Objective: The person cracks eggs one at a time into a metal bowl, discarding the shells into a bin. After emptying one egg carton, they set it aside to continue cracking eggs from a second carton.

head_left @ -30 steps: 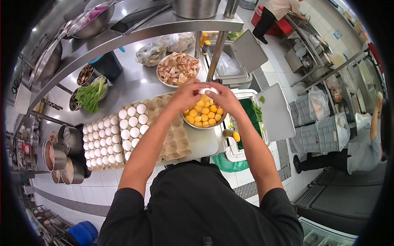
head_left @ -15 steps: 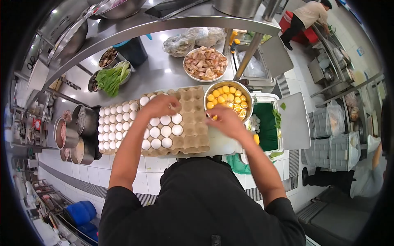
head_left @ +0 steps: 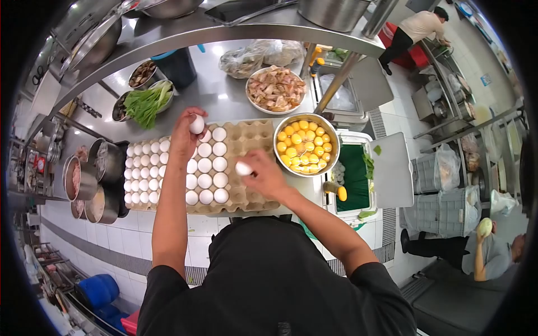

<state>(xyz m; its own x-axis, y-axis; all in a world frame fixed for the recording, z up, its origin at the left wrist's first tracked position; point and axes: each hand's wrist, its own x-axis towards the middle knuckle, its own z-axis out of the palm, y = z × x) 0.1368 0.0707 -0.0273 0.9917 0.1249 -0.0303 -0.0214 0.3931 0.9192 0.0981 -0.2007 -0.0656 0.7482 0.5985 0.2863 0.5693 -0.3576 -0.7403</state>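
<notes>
My left hand [head_left: 185,134] holds a white egg [head_left: 196,124] above the back edge of the cardboard egg tray [head_left: 249,193]. In my right hand [head_left: 264,176] is another white egg [head_left: 244,168], over the tray's empty cups. Rows of white eggs [head_left: 205,165] fill the tray's middle and left part. Just right of the tray stands a round metal bowl [head_left: 337,147] of yellow yolks [head_left: 303,143] in clear liquid.
Behind the tray are a bowl of chopped meat [head_left: 276,88], bagged food [head_left: 260,57] and leafy greens [head_left: 147,105]. A lined bin [head_left: 354,173] stands right of the yolks. Metal pots [head_left: 103,204] are at left. A shelf [head_left: 213,39] crosses overhead. Two people are at right.
My left hand has moved back and left and now holds an egg. My right hand has left the yolk bowl for the tray and holds an egg. A person at right has come into view.
</notes>
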